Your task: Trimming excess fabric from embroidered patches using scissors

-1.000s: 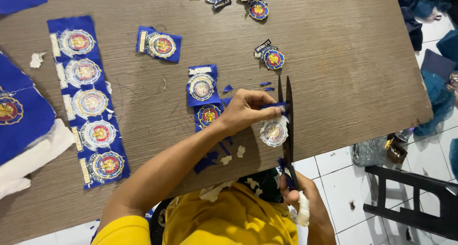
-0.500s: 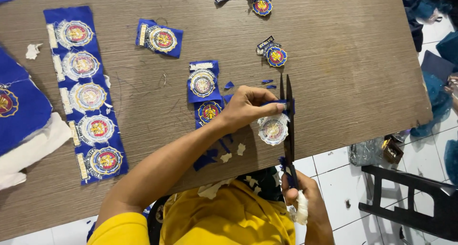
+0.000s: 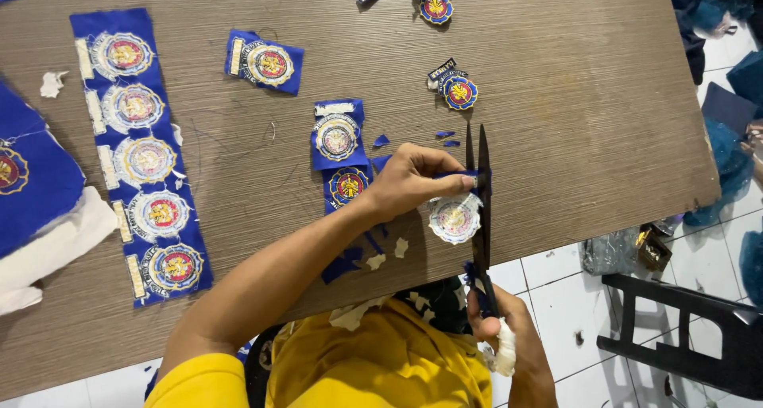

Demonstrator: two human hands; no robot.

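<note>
The left hand point(image 3: 413, 181) pinches a round white-backed patch point(image 3: 455, 217) by its blue trim near the surface's point(image 3: 556, 98) front edge. The right hand point(image 3: 505, 340), its grip closed around the handles, holds black scissors point(image 3: 481, 193), blades nearly shut on the trim. A blue strip of 5 round badges point(image 3: 141, 150) lies far left; 2 joined badges point(image 3: 340, 154) sit just beside the left hand. Bare room lies to the right.

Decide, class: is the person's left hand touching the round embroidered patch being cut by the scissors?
Touching. The head view shows the left hand pinching the blue trim of the round patch right at the scissors blades, with no gap.
</note>
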